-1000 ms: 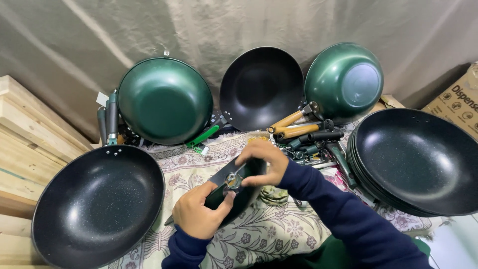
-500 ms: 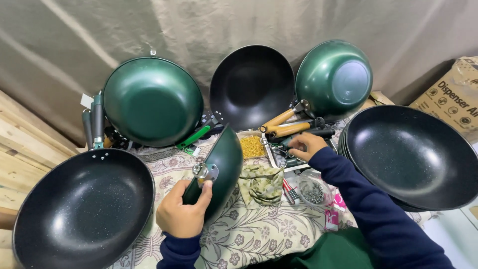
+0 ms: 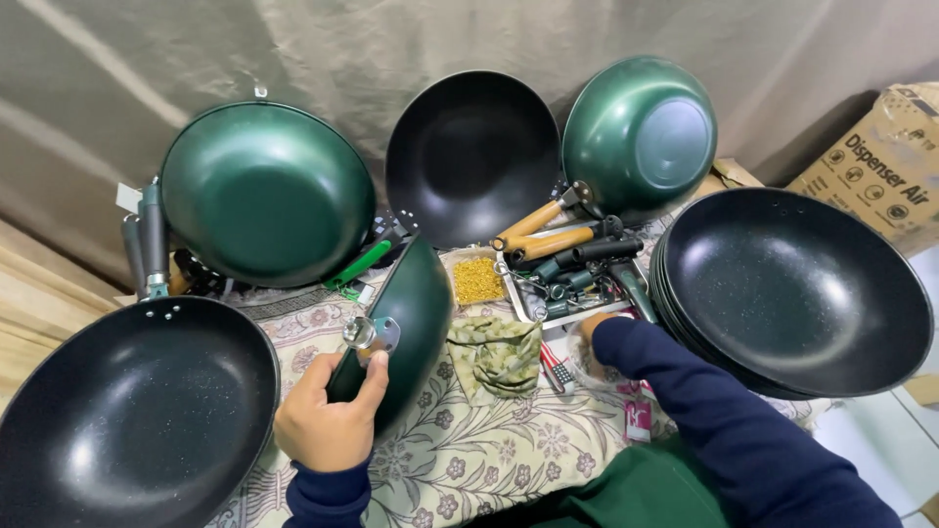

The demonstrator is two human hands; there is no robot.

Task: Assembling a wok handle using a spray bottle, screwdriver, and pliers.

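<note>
Left hand [image 3: 328,420] clamped on green wok [image 3: 406,323], held on edge over floral cloth [image 3: 469,460], metal handle bracket [image 3: 372,332] turned up toward the camera, apparently so the fitting is reachable. Right hand [image 3: 587,328] mostly hidden behind its sleeve [image 3: 724,420], down beside parts tray [image 3: 577,284]; grip cannot be told. Hands apart. Folded rag [image 3: 499,352] between them. Finished woks propped round against the backdrop
</note>
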